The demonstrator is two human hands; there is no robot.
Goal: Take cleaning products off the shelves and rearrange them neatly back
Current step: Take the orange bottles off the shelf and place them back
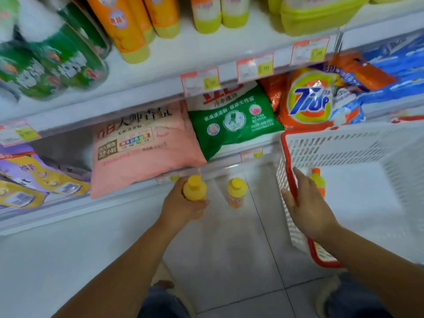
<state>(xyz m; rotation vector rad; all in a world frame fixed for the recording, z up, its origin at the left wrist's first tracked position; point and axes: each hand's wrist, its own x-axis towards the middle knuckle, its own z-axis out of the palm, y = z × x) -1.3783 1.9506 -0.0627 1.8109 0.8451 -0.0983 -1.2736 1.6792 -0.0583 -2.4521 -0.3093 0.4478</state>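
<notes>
My left hand point(183, 208) grips a bottle point(194, 188) upright, cap above my fingers; my right hand point(309, 207) rests straight-fingered on the basket point(285, 145) rim.

L hand point(183, 206) gripping, R hand point(308, 208) flat.

Two yellow-capped bottles point(194, 188), one basket point(348, 143)

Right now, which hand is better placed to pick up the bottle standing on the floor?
Right. The left hand holds a yellow-capped bottle, while the right hand lies with straight fingers on the basket's red rim, holding nothing. The floor bottle stands between the two hands.
</notes>
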